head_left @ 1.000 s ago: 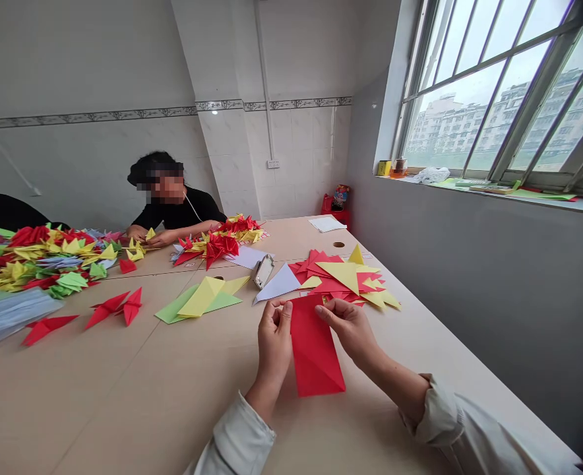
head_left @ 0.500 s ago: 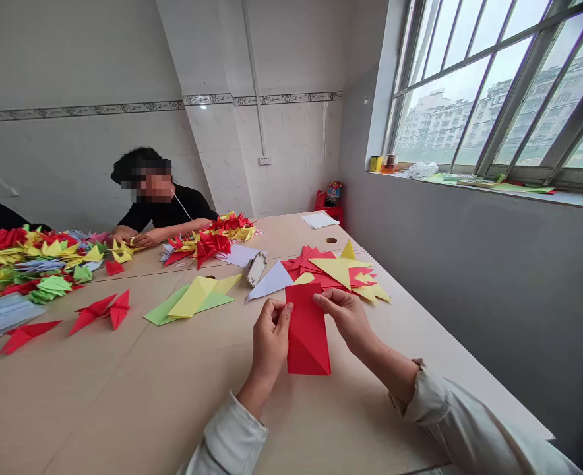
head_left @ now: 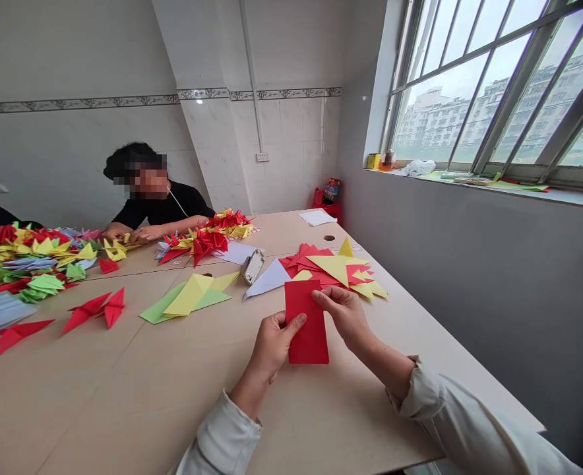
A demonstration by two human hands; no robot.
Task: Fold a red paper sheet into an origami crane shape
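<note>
A folded red sheet of paper, a tall rectangle, is held up above the table in both hands. My left hand grips its left edge, with the thumb lying across the front and the other fingers behind. My right hand pinches its upper right edge between thumb and fingers. Just beyond lie red folded papers, a yellow folded triangle and a pale lilac folded paper. To the left, yellow folded paper rests on green paper.
Red paper cranes lie on the table at left, near a big heap of coloured folded papers. A phone-like object stands tilted. Across the table a person in black handles paper. A wall borders the right.
My left thumb has slid across the front of the red paper. The diagonal flap seen on its lower part no longer shows; the front looks flat. The view has shifted slightly.
</note>
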